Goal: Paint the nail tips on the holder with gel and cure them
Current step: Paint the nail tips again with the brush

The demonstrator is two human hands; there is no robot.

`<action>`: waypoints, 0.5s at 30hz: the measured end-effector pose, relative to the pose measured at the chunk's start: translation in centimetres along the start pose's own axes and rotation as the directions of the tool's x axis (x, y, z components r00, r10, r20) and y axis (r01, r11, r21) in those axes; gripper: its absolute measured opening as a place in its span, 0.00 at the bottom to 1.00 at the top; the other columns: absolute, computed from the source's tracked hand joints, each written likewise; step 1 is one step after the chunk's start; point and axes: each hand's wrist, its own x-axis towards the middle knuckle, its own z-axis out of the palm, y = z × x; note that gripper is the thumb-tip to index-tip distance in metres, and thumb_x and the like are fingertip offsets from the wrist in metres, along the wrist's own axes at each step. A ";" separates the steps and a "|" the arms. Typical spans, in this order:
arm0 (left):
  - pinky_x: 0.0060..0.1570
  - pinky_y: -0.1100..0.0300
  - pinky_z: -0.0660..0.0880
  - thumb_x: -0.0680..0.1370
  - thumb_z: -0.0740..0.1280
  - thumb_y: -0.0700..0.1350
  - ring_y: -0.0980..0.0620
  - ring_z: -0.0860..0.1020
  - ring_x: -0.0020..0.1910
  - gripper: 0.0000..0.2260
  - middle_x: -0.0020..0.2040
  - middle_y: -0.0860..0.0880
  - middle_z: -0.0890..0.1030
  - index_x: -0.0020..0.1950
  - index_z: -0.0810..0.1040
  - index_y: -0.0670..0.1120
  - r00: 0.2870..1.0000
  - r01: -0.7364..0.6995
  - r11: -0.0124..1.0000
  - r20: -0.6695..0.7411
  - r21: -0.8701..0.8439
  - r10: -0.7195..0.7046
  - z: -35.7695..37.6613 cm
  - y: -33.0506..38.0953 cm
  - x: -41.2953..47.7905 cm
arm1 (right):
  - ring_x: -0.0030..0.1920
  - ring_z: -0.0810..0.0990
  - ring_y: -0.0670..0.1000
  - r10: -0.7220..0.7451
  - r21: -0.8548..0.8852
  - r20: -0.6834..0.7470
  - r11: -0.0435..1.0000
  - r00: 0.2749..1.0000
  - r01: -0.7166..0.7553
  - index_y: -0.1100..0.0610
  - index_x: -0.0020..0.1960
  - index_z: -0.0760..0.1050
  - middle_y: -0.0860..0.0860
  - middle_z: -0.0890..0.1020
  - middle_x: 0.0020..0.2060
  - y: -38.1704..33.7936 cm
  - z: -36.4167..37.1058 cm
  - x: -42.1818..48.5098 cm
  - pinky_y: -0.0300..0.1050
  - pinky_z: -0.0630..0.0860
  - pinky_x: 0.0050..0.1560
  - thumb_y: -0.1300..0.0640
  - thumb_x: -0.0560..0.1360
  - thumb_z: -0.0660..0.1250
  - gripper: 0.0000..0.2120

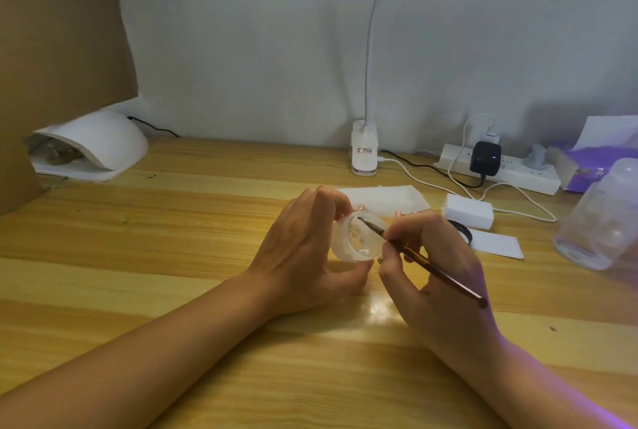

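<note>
My left hand [303, 249] grips a small frosted white gel jar [359, 239], tilted so its open mouth faces me, just above the wooden table [172, 239]. My right hand [431, 256] pinches a thin brown brush [424, 263], whose dark tip reaches inside the jar's mouth. A few pink nail tips [397, 213] peek out behind my hands, lying by a white paper sheet [390, 199]; their holder is mostly hidden. The white curing lamp [100, 145] sits at the far left, with small items inside its opening.
A white clip desk lamp [364, 152] stands at the back centre. A power strip [511, 173] with plugs and cables lies at the back right. Nearby are a white block [467, 211], a black lid [462, 232], a clear plastic bottle [600, 218] and a purple pack [593, 170]. A cardboard panel [51, 49] walls the left.
</note>
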 end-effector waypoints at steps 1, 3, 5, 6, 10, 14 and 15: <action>0.45 0.49 0.74 0.68 0.75 0.55 0.47 0.75 0.47 0.26 0.51 0.47 0.76 0.55 0.69 0.42 1.000 0.009 1.000 0.000 0.003 -0.009 0.0 0.0 0.0 | 0.43 0.79 0.50 -0.010 -0.006 0.000 1.000 1.000 0.010 0.54 0.49 0.73 0.46 0.77 0.42 0.0 0.0 0.0 0.50 0.77 0.38 0.58 0.74 0.67 0.05; 0.45 0.49 0.75 0.68 0.74 0.56 0.48 0.74 0.47 0.26 0.50 0.47 0.76 0.56 0.70 0.42 1.000 0.024 1.000 0.008 0.006 -0.024 0.1 0.0 0.1 | 0.43 0.79 0.49 -0.039 -0.021 0.004 0.999 0.999 0.039 0.54 0.50 0.72 0.46 0.77 0.42 -0.1 0.0 0.0 0.49 0.76 0.38 0.59 0.74 0.66 0.05; 0.45 0.50 0.75 0.68 0.73 0.58 0.49 0.74 0.47 0.27 0.51 0.48 0.75 0.56 0.68 0.43 0.998 0.061 0.998 0.004 -0.007 -0.061 0.1 -0.1 0.1 | 0.42 0.78 0.50 -0.057 -0.014 -0.012 0.998 0.998 0.057 0.54 0.50 0.71 0.47 0.77 0.41 -0.3 0.0 0.0 0.49 0.75 0.38 0.59 0.75 0.66 0.05; 0.45 0.51 0.75 0.68 0.73 0.59 0.51 0.73 0.47 0.27 0.51 0.49 0.74 0.56 0.67 0.45 0.995 0.095 0.995 -0.009 -0.021 -0.095 0.1 -0.2 0.1 | 0.42 0.78 0.50 -0.053 0.004 -0.029 0.999 0.998 0.053 0.55 0.51 0.71 0.48 0.76 0.42 -0.3 -0.1 -0.1 0.50 0.75 0.39 0.59 0.76 0.65 0.05; 0.47 0.56 0.75 0.66 0.72 0.61 0.53 0.73 0.49 0.27 0.51 0.52 0.72 0.56 0.63 0.50 0.939 0.322 0.938 -0.082 -0.124 -0.333 0.0 -0.9 0.4 | 0.47 0.78 0.48 -0.024 0.038 -0.043 0.999 0.999 0.026 0.56 0.56 0.69 0.46 0.76 0.47 -0.7 -0.3 -0.1 0.48 0.76 0.44 0.56 0.79 0.60 0.07; 0.46 0.53 0.78 0.70 0.75 0.55 0.50 0.75 0.51 0.26 0.53 0.50 0.73 0.57 0.62 0.51 0.798 0.568 0.788 -0.080 -0.237 -0.598 -0.2 -2.0 0.9 | 0.49 0.78 0.44 0.030 0.006 -0.037 1.000 0.999 -0.030 0.59 0.55 0.72 0.47 0.78 0.48 -0.8 -0.3 0.2 0.37 0.75 0.47 0.55 0.79 0.60 0.09; 0.48 0.51 0.78 0.71 0.75 0.53 0.49 0.75 0.52 0.26 0.54 0.50 0.73 0.57 0.62 0.51 0.753 0.625 0.739 -0.054 -0.251 -0.656 -0.4 -2.4 1.0 | 0.49 0.79 0.43 0.057 0.005 -0.036 0.998 0.998 -0.057 0.59 0.55 0.73 0.47 0.78 0.48 -0.7 -0.4 0.4 0.36 0.76 0.46 0.55 0.79 0.60 0.10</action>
